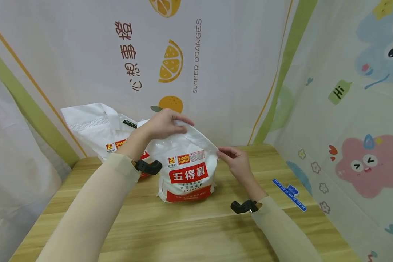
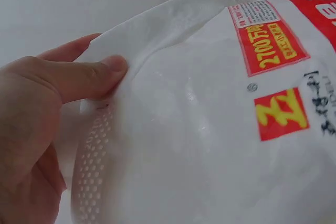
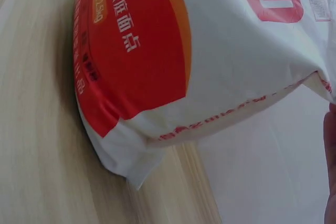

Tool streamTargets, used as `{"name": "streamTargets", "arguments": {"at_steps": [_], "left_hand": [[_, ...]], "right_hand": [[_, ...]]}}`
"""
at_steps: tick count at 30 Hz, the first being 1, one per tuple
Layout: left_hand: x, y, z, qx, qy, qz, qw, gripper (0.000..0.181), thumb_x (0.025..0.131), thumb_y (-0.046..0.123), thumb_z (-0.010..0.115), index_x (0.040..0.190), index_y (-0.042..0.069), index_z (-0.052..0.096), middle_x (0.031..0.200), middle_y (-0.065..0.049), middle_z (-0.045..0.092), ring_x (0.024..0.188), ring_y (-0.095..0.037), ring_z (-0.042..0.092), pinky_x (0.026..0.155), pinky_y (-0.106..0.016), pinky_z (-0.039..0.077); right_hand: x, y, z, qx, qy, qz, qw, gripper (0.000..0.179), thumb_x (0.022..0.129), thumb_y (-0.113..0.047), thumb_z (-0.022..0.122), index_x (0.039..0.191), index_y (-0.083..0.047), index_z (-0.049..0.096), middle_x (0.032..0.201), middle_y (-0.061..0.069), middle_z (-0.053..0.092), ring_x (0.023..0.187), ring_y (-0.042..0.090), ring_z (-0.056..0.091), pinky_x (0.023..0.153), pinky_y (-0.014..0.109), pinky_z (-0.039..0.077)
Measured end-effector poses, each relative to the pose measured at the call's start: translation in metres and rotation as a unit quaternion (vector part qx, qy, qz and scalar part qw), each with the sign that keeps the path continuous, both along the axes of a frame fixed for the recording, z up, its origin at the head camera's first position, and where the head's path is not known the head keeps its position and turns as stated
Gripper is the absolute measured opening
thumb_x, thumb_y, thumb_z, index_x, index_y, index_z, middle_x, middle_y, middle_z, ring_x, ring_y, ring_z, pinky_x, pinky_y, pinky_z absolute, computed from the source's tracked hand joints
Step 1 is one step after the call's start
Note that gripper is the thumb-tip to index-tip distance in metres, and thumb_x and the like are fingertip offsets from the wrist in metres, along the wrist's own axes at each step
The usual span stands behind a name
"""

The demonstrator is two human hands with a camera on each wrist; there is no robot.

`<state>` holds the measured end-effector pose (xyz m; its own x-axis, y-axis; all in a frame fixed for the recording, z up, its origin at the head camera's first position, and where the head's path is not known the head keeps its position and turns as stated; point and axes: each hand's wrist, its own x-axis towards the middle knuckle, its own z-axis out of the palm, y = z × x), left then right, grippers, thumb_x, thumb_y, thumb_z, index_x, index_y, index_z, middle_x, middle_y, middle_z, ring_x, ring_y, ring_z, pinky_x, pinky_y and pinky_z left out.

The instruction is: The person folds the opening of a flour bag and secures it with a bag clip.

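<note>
A white and red bag of flour stands upright on the table, its top flattened into a slanting edge. At the upper left of that edge, my left hand pinches the plastic; the left wrist view shows the thumb in front and fingers behind the fold. My right hand holds the bag's right upper corner between thumb and fingers. Printed panels and the bottom corner of the flour bag fill much of the right wrist view, with only a sliver of my right hand at its edge.
Behind and left of it stands a second, similar flour bag, partly covered by my left arm. A blue ruler-like strip lies on the wooden table at the right. Printed curtains hang behind and along the sides.
</note>
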<state>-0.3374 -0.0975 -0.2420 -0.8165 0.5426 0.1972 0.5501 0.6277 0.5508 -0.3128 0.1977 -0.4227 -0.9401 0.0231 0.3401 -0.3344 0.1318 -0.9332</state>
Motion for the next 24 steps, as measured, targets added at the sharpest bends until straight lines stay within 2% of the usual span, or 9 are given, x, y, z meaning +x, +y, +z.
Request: {"name": "streamTargets", "arguments": {"at_steps": [4, 6, 10, 14, 18, 21, 24], "left_hand": [[0.0, 0.0, -0.004, 0.014, -0.012, 0.008, 0.9998, 0.024, 0.103, 0.013, 0.075, 0.125, 0.018, 0.084, 0.128, -0.012, 0.077, 0.086, -0.024, 0.069, 0.074, -0.029, 0.059], [0.0, 0.0, -0.005, 0.014, -0.016, 0.014, 0.9997, 0.025, 0.103, 0.013, 0.076, 0.127, 0.019, 0.083, 0.128, -0.012, 0.076, 0.085, -0.024, 0.07, 0.073, -0.029, 0.06], [0.001, -0.001, -0.004, 0.01, -0.005, 0.008, 0.9999, 0.03, 0.102, 0.015, 0.077, 0.132, 0.019, 0.081, 0.134, -0.01, 0.075, 0.098, -0.025, 0.067, 0.08, -0.031, 0.058], [0.001, -0.001, -0.002, 0.01, -0.007, 0.001, 0.9999, 0.037, 0.098, 0.02, 0.083, 0.136, 0.021, 0.08, 0.14, -0.008, 0.075, 0.108, -0.025, 0.063, 0.084, -0.033, 0.055], [0.0, 0.001, -0.004, 0.019, -0.016, 0.003, 0.9997, 0.039, 0.097, 0.021, 0.086, 0.135, 0.021, 0.08, 0.139, -0.009, 0.075, 0.101, -0.025, 0.065, 0.078, -0.03, 0.056], [-0.002, 0.002, -0.007, 0.029, -0.011, 0.001, 0.9995, 0.033, 0.099, 0.017, 0.083, 0.132, 0.019, 0.082, 0.137, -0.009, 0.076, 0.092, -0.024, 0.065, 0.073, -0.028, 0.056], [-0.002, 0.003, -0.008, 0.033, -0.009, -0.002, 0.9994, 0.03, 0.1, 0.015, 0.08, 0.13, 0.018, 0.083, 0.136, -0.009, 0.077, 0.088, -0.023, 0.065, 0.073, -0.028, 0.055]], "right_hand": [[-0.001, 0.0, -0.001, -0.008, 0.014, 0.006, 0.9998, 0.025, 0.099, -0.012, 0.083, 0.119, 0.002, 0.081, 0.113, 0.013, 0.081, 0.095, 0.011, 0.075, 0.087, 0.024, 0.065], [-0.001, 0.0, -0.001, -0.012, 0.008, 0.008, 0.9999, 0.025, 0.099, -0.013, 0.084, 0.119, 0.002, 0.08, 0.113, 0.013, 0.081, 0.096, 0.012, 0.075, 0.086, 0.024, 0.064], [-0.004, -0.004, 0.005, -0.006, -0.017, 0.02, 0.9996, 0.033, 0.098, -0.024, 0.086, 0.126, -0.008, 0.08, 0.122, 0.01, 0.079, 0.107, 0.018, 0.074, 0.091, 0.027, 0.065], [-0.005, -0.012, 0.018, -0.002, -0.032, 0.051, 0.9982, 0.043, 0.096, -0.034, 0.088, 0.133, -0.014, 0.078, 0.133, 0.01, 0.076, 0.119, 0.022, 0.072, 0.098, 0.033, 0.064], [-0.004, -0.018, 0.028, -0.008, -0.03, 0.059, 0.9978, 0.039, 0.098, -0.031, 0.086, 0.131, -0.012, 0.078, 0.129, 0.011, 0.077, 0.113, 0.022, 0.072, 0.089, 0.028, 0.065], [-0.004, -0.02, 0.031, -0.018, -0.019, 0.057, 0.998, 0.034, 0.1, -0.024, 0.084, 0.129, -0.008, 0.078, 0.122, 0.011, 0.077, 0.105, 0.021, 0.072, 0.081, 0.026, 0.065], [-0.004, -0.021, 0.031, -0.019, -0.015, 0.056, 0.9982, 0.032, 0.101, -0.02, 0.082, 0.13, -0.008, 0.077, 0.118, 0.009, 0.077, 0.101, 0.019, 0.071, 0.078, 0.026, 0.064]]}}
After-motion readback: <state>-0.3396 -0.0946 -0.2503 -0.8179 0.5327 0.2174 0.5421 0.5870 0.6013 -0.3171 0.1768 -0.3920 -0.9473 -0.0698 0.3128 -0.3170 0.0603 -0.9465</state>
